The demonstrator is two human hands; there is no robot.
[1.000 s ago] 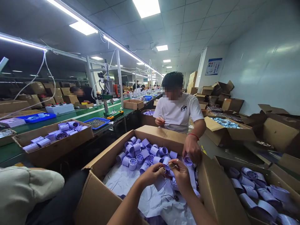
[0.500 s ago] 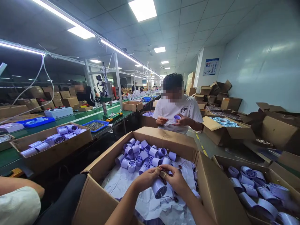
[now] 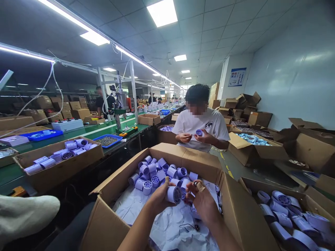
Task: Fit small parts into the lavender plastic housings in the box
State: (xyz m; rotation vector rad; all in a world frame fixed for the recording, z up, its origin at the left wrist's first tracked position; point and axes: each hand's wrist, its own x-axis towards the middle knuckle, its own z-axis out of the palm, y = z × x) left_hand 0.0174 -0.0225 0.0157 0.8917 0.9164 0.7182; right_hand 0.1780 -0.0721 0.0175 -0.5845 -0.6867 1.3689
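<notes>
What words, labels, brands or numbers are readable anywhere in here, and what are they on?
"责任 至上": large characters on the poster on the far pillar. Its other writing is too small and blurred to read.
No readable wording: the dark round print on the white shirt opposite.
No lettering can be made out: the purple cup in the left hand.

On our left we see a green conveyor bench (image 3: 90, 128) carrying a white control box (image 3: 67, 124) with red knobs, a press machine (image 3: 121, 99) near a steel post (image 3: 133, 92) and a blue tray (image 3: 112, 144) of small pieces. Above us run tube lights (image 3: 26, 53) and square ceiling panels (image 3: 162, 13). To our right we have a blue-and-white poster (image 3: 237, 77) on a pillar (image 3: 240, 61), cardboard cartons (image 3: 260, 119) piled by the wall (image 3: 290, 80) and an open carton (image 3: 272, 152) of pale blue parts (image 3: 253, 139)
</notes>
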